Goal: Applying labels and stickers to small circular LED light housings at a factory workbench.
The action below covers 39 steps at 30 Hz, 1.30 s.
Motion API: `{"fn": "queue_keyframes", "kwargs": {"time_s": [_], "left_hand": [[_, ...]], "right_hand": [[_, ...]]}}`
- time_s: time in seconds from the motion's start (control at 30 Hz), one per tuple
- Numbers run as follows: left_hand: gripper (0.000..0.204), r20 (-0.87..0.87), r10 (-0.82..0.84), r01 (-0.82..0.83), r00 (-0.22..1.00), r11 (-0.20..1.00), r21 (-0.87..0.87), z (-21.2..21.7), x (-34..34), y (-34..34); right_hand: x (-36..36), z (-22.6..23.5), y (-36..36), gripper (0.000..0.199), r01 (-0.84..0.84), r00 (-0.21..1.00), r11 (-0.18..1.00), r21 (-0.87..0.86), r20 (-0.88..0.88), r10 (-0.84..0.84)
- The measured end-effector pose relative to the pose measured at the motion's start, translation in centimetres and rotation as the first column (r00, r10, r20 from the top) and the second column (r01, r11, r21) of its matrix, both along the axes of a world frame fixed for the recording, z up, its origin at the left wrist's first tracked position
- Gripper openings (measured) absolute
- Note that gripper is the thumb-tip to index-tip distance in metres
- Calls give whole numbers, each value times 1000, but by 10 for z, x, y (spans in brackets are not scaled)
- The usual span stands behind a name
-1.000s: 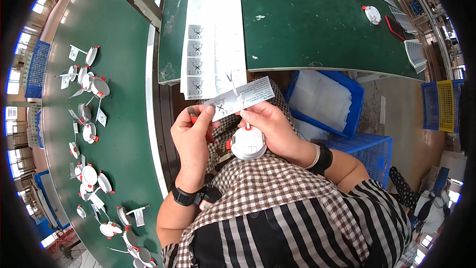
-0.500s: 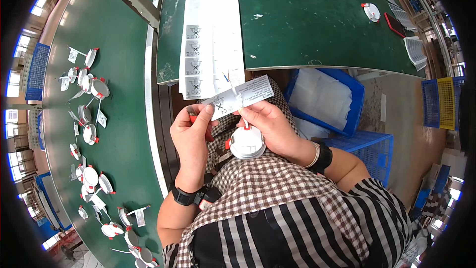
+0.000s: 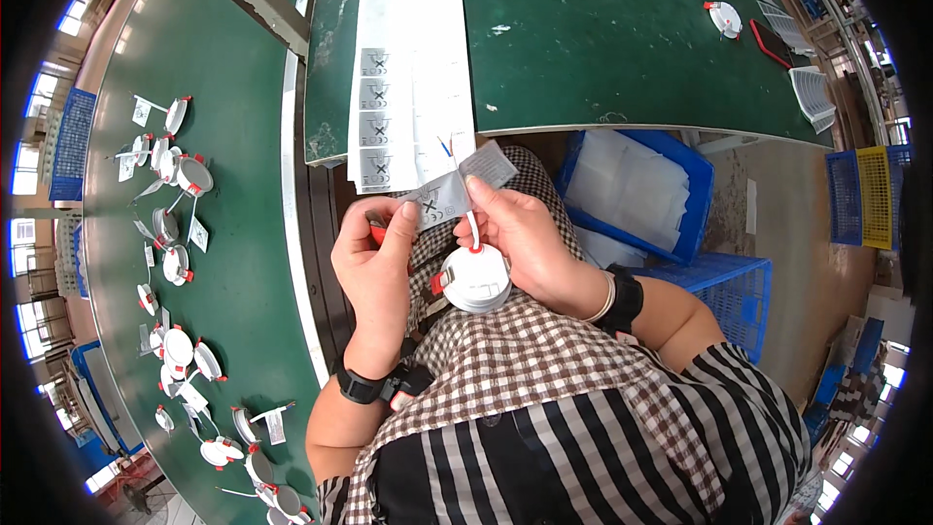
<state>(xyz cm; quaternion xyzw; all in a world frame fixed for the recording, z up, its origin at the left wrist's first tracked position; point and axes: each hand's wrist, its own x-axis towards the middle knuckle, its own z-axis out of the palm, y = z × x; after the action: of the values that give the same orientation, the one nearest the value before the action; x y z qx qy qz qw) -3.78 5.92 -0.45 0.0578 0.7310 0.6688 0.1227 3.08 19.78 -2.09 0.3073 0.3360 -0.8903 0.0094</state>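
A grey printed sticker label (image 3: 442,206) lies across the white cable (image 3: 474,227) of a round white downlight (image 3: 476,280) with red clips. Between thumb and fingers, my left hand (image 3: 372,253) pinches the label's left end. Something red (image 3: 377,226) also shows in that hand, mostly hidden by the fingers. My right hand (image 3: 525,243) is closed at the cable, its thumb pressing on the label where it bends. The label's right part sticks up beyond the thumb. Bare blue and brown wire ends poke out above. The downlight hangs by its cable over my checked apron.
Sheets of grey labels (image 3: 408,24) lie on the green table (image 3: 583,39) ahead. Several downlights with tagged cables (image 3: 178,350) lie along the green bench at left. A blue bin (image 3: 702,194) with white sheets and a blue basket (image 3: 739,306) stand at right. Farther right on the table lies one downlight (image 3: 724,19).
The label, nearly flat before, is now bent at the cable. My right thumb has moved up onto its face. The downlight has shifted slightly left.
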Motion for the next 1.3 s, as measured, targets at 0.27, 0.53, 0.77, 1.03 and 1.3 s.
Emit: {"fn": "queue_keyframes", "kwargs": {"time_s": [0.27,0.53,0.77,1.03,1.3], "left_hand": [[10,-18,17,-16,1000,1000,12,6,1,6],[11,-209,-31,19,978,998,-59,8,0,10],[15,-325,-71,4,943,979,-205,9,0,13],[41,-279,-50,7,959,988,-152,10,-3,16],[64,-238,-48,18,970,992,-124,5,-3,16]], "right_hand": [[-1,3,1,43,118,983,975,189,-159,-88],[5,5,5,35,90,963,970,226,-268,-26],[0,8,5,31,97,975,954,283,-219,-34],[-2,6,4,25,66,982,950,305,-187,-9],[-4,4,1,24,73,990,959,275,-133,-37]]}}
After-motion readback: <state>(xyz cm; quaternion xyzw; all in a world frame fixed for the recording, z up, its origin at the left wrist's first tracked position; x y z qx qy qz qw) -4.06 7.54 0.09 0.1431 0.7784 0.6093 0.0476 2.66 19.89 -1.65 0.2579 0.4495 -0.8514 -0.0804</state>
